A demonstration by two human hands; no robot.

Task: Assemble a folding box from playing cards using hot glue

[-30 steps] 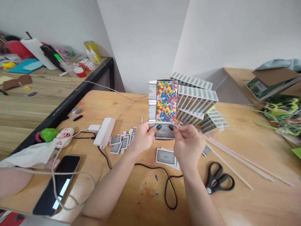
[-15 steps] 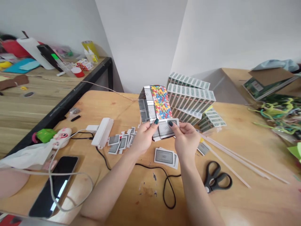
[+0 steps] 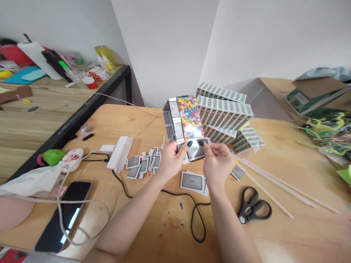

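Both hands hold up a small box built from playing cards (image 3: 184, 122), with grey patterned card backs on its sides and a bright multicoloured panel on its front. My left hand (image 3: 171, 160) pinches its lower left edge, thumb on the front. My right hand (image 3: 218, 162) pinches the lower right edge, thumb on a card-back flap at the bottom. The box stands upright above the wooden table (image 3: 287, 233). Loose cards (image 3: 193, 182) lie flat just below my hands, and cut card pieces (image 3: 142, 165) are scattered to the left.
Stacked green card packs (image 3: 226, 113) stand right behind the box. Black scissors (image 3: 253, 210) and long white sticks (image 3: 274, 190) lie at right. A black cable (image 3: 196, 219), a white glue gun (image 3: 119, 153), a phone (image 3: 64, 215) and a small toy (image 3: 71, 160) lie at left. A cluttered second table (image 3: 41, 109) stands further left.
The box has been turned and tilted slightly, showing more of its left side, and it sits a little lower. Both hands keep their grip on its bottom edge.
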